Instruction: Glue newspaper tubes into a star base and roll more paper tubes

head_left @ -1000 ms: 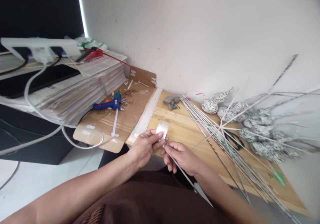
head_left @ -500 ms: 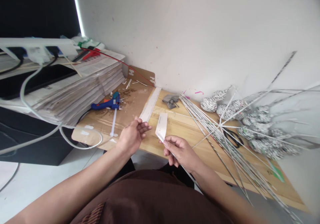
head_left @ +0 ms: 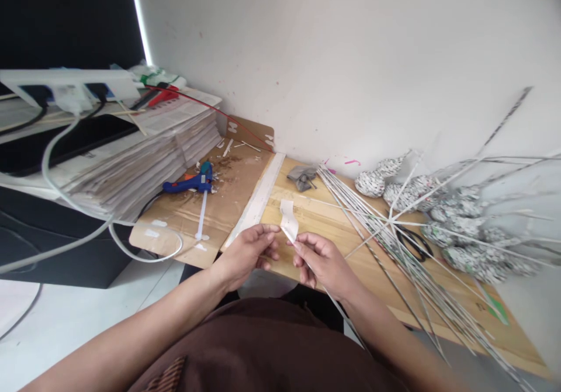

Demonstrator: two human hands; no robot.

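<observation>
A short strip of white paper (head_left: 289,221) stands up between my two hands, bent in a slight curve. My right hand (head_left: 322,260) pinches its lower end, where it meets a thin rolled paper stick (head_left: 344,316) that runs down under my right forearm. My left hand (head_left: 252,255) has its thumb and index fingertip at the strip's lower left edge, the other fingers loosely curled. Whether the left thumb presses on the paper is hard to see.
A blue glue gun (head_left: 188,183) lies on cardboard (head_left: 241,173) at left, beside a newspaper stack (head_left: 166,164). Several paper sticks (head_left: 421,275), black scissors (head_left: 414,243), a grey cloth bundle (head_left: 302,176) and woven paper gourds (head_left: 370,183) lie along the wooden table (head_left: 280,266).
My left hand has moved right, from apart and spread to the strip's lower edge. The strip has bent into a curve. My right hand still grips it. The view has shifted slightly.
</observation>
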